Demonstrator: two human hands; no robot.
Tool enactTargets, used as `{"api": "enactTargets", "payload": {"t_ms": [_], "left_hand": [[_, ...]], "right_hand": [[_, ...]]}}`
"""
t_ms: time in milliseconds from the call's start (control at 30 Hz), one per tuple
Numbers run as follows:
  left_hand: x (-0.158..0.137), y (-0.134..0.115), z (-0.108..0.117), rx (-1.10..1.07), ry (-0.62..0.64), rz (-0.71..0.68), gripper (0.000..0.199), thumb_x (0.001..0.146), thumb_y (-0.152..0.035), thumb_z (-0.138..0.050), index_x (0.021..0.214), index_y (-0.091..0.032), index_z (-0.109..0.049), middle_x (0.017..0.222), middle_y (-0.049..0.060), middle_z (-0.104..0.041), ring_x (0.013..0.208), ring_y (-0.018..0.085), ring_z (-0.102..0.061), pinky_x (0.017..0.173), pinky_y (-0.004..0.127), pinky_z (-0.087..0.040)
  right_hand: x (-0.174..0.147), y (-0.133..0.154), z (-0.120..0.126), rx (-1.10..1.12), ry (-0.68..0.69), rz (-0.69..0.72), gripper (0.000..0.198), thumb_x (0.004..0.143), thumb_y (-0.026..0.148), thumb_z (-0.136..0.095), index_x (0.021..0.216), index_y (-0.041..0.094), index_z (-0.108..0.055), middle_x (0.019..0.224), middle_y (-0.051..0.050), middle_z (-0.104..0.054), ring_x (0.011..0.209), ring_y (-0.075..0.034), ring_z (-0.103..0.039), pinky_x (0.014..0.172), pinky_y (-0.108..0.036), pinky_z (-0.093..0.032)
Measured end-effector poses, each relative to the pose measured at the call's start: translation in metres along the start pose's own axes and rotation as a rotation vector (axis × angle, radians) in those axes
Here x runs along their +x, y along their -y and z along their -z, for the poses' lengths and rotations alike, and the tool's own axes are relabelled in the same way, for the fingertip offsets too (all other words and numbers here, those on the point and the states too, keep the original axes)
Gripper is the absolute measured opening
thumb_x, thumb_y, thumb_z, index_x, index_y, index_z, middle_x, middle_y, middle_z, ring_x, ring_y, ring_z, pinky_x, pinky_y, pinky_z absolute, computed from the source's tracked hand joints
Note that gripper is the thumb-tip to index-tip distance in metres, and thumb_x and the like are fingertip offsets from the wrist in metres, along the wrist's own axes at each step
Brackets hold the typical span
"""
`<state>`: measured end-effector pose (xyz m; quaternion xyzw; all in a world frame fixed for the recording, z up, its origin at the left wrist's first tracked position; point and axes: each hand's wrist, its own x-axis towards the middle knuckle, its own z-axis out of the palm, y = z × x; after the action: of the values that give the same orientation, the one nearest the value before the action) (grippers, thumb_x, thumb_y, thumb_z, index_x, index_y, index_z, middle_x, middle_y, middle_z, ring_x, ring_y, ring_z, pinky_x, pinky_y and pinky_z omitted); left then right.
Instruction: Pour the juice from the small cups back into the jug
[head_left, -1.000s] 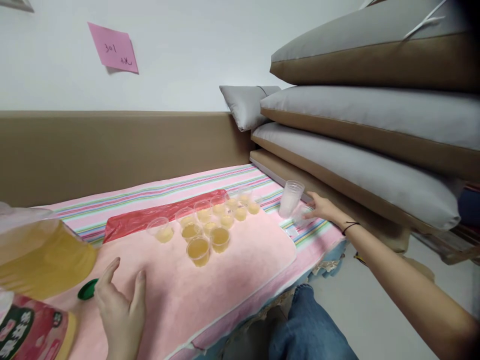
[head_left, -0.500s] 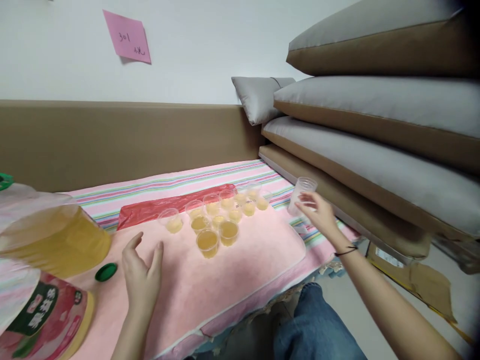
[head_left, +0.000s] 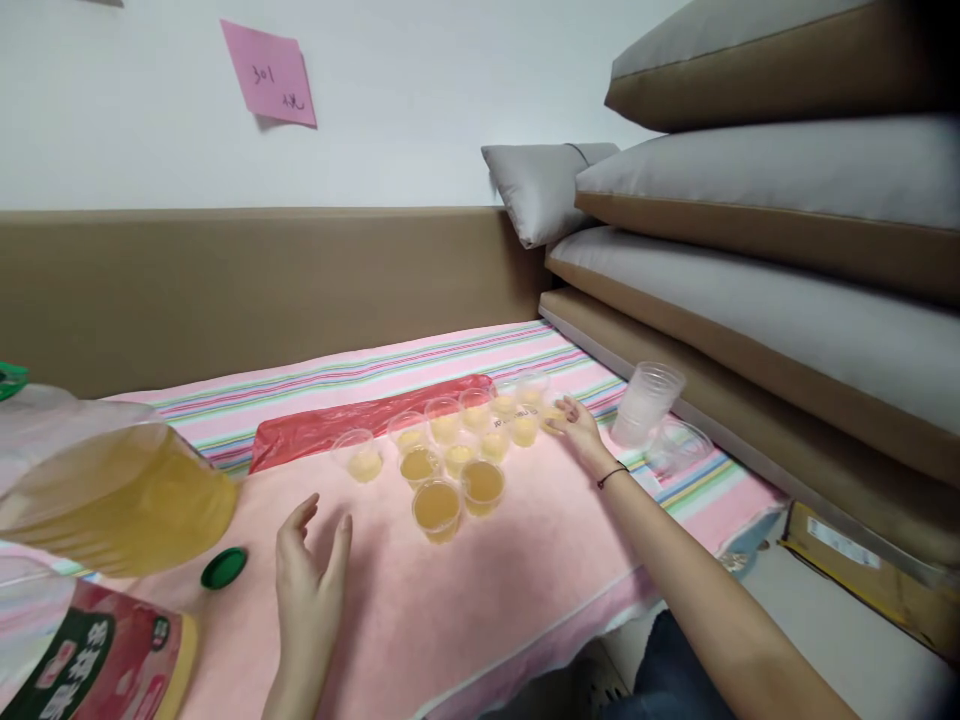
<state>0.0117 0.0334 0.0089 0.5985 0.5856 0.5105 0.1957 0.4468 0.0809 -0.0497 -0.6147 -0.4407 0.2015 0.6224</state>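
Observation:
Several clear plastic cups of yellow drink stand grouped on the pink cloth (head_left: 525, 540). My right hand (head_left: 581, 430) is at the right end of the group, its fingers closed around the rim of a plastic cup (head_left: 553, 420). To its right are an upright stack of empty cups (head_left: 646, 405) and a clear plastic piece (head_left: 681, 448) lying on the striped cloth. My left hand (head_left: 311, 570) hovers over the cloth, thumb and fingers apart, holding nothing. The nearest cup to it is a short-filled one (head_left: 363, 460); a green cap (head_left: 223, 568) lies on its other side.
Two large bottles fill the left side, one of yellow drink (head_left: 142, 500), one with a red label (head_left: 124, 660). A red plastic bag (head_left: 315, 430) lies behind the cups. Stacked grey-brown cushions (head_left: 750, 240) stand at the right. A cardboard box (head_left: 862, 560) is on the floor.
My right hand has left the stack of empty cups and moved left to the rightmost filled cup. My left hand stays open over the cloth. The view has shifted slightly.

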Motion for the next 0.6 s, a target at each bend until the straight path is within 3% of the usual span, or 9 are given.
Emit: {"api": "enactTargets", "payload": {"t_ms": [100, 233, 400, 600], "left_hand": [[-0.001, -0.002, 0.0, -0.004, 0.003, 0.031, 0.063, 0.084, -0.061, -0.057, 0.132, -0.02, -0.049, 0.139, 0.016, -0.054, 0.133, 0.038, -0.051, 0.11, 0.063, -0.042], [-0.002, -0.002, -0.001, -0.014, 0.011, 0.041, 0.063, 0.084, -0.061, -0.057, 0.131, -0.021, -0.049, 0.14, 0.016, -0.054, 0.133, 0.038, -0.05, 0.111, 0.063, -0.041], [-0.004, -0.002, -0.004, -0.028, 0.028, 0.032, 0.06, 0.084, -0.059, -0.058, 0.131, -0.022, -0.049, 0.14, 0.015, -0.054, 0.134, 0.037, -0.05, 0.112, 0.061, -0.041], [-0.004, 0.0, -0.01, -0.032, 0.05, 0.014, 0.058, 0.085, -0.057, -0.058, 0.129, -0.02, -0.049, 0.138, 0.016, -0.056, 0.132, 0.036, -0.052, 0.111, 0.06, -0.041]], "right_hand": [[-0.001, -0.001, 0.0, 0.045, -0.015, -0.025, 0.071, 0.057, 0.053, -0.077, 0.118, 0.022, -0.057, 0.118, -0.013, -0.063, 0.113, -0.033, -0.063, 0.091, -0.053, -0.057], [-0.005, 0.006, 0.008, 0.024, -0.05, -0.002, 0.07, 0.059, 0.052, -0.079, 0.119, 0.022, -0.06, 0.121, -0.014, -0.064, 0.114, -0.034, -0.063, 0.095, -0.056, -0.054], [-0.006, 0.027, 0.021, -0.092, -0.041, 0.096, 0.077, 0.061, 0.048, -0.079, 0.127, 0.015, -0.059, 0.129, -0.019, -0.062, 0.122, -0.034, -0.059, 0.102, -0.053, -0.049], [0.001, 0.046, 0.027, -0.317, -0.009, 0.258, 0.069, 0.065, 0.038, -0.071, 0.128, 0.013, -0.062, 0.124, -0.016, -0.065, 0.116, -0.033, -0.061, 0.103, -0.051, -0.046]]}}
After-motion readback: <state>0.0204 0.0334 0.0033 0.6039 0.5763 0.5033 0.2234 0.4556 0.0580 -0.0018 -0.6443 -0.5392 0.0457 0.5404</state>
